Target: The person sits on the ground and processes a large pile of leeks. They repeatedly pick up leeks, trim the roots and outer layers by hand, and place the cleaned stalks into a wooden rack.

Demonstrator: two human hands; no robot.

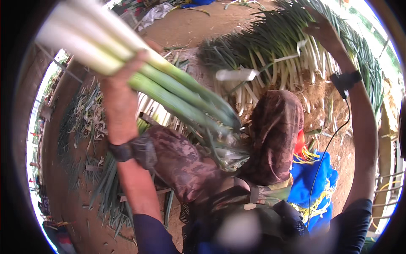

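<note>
My left hand (125,68) grips a few thick long green onions (171,84) at mid-length, lifted toward the upper left. Their white ends are blurred, and their green tops point down toward my knees. Over at the upper right, my right hand (320,28) is at the leaves of a large heap of long green onions (285,41). Shadow and its angle hide whether its fingers hold any. Roots and pale stalks of that heap face me. A blurred white piece (236,75) shows between the heap and the held bunch.
Trimmed leaves (228,155) lie between my knees. More onions with green tops (112,193) lie beside my left leg. Peelings (90,111) litter the dirt floor (222,19) at left. Blue netting with yellow cord (312,187) is by my right thigh. A cable (330,143) hangs from my right wrist.
</note>
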